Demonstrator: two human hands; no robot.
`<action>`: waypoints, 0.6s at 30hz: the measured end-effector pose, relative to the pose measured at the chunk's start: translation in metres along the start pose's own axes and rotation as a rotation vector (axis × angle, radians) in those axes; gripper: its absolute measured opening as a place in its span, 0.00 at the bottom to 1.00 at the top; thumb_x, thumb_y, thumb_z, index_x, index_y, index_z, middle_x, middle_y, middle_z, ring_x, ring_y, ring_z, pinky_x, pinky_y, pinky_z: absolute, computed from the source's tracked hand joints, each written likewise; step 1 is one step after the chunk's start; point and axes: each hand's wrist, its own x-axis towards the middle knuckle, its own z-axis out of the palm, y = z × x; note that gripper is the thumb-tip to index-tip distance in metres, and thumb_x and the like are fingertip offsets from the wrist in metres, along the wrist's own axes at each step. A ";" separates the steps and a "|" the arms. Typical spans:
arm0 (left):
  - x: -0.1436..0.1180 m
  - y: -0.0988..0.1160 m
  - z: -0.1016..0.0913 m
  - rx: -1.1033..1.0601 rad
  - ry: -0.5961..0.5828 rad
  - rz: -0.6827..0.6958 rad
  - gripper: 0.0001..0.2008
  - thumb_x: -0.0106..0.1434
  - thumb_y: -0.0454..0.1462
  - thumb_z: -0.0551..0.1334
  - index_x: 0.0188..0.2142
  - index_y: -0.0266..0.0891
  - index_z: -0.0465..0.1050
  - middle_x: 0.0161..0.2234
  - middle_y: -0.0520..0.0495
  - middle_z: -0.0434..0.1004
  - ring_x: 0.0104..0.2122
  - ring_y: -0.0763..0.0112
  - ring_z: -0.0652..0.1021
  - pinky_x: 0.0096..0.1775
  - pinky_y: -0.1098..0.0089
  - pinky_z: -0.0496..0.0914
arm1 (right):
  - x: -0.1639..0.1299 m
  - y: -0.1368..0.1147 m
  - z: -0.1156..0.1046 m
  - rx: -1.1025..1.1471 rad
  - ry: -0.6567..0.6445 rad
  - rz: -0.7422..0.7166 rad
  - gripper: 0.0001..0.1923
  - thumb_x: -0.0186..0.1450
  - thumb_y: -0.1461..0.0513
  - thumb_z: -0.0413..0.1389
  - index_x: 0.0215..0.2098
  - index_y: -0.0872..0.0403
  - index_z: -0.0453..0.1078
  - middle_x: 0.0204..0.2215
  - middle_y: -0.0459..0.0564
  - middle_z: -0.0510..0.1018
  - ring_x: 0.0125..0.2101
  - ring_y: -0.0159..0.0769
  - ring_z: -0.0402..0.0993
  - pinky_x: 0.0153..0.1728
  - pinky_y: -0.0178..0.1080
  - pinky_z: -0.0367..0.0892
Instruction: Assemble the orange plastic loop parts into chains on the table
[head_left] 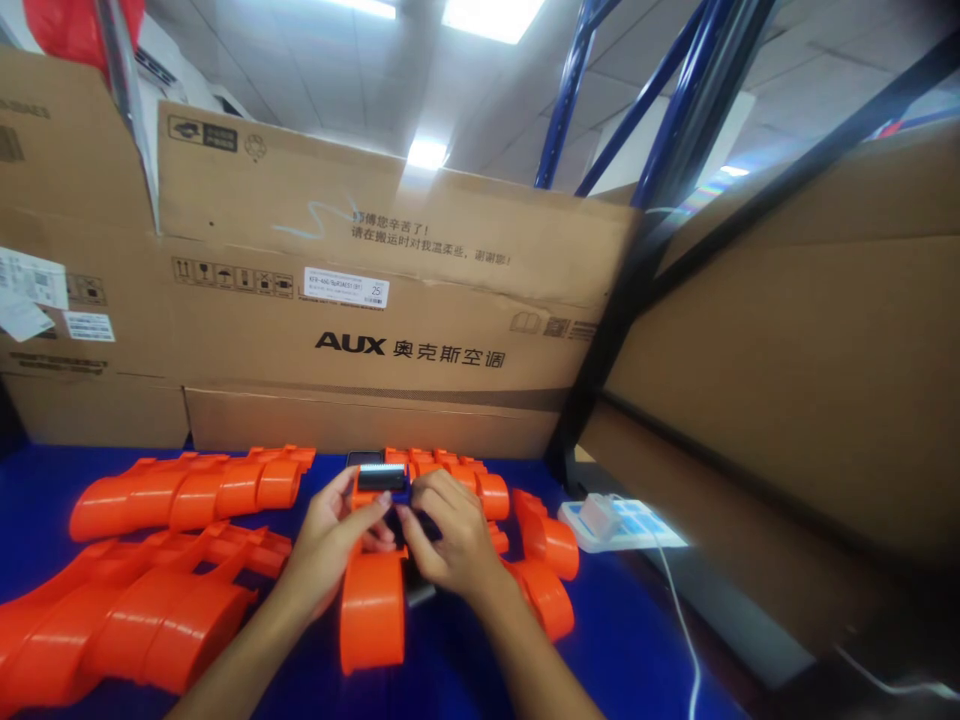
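Both hands are closed around an orange tape dispenser (381, 480) at the middle of the table. A black part with a pale toothed strip shows along its top, and something dark blue sits at its right side. My left hand (330, 545) grips it from the left, thumb laid across the front. From the right, my right hand (454, 530) pinches at it; its fingertips are partly hidden. Just below the hands is a broad orange curved piece (373, 612); whether it belongs to the held dispenser I cannot tell.
Rows of orange dispensers (161, 625) lie on the blue tabletop (622, 640) at left, with more (551, 545) at right and behind the hands. A white power strip (637, 525) with a plug and cable stands right. Cardboard (420, 300) walls the back; a dark rack post (600, 370) rises at right.
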 end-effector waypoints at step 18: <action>-0.009 0.010 0.002 -0.284 -0.154 -0.359 0.35 0.56 0.41 0.72 0.60 0.49 0.62 0.39 0.39 0.82 0.33 0.51 0.84 0.35 0.56 0.77 | 0.012 -0.008 -0.009 0.991 -0.116 0.573 0.23 0.69 0.50 0.52 0.59 0.48 0.61 0.44 0.53 0.77 0.43 0.43 0.75 0.44 0.45 0.70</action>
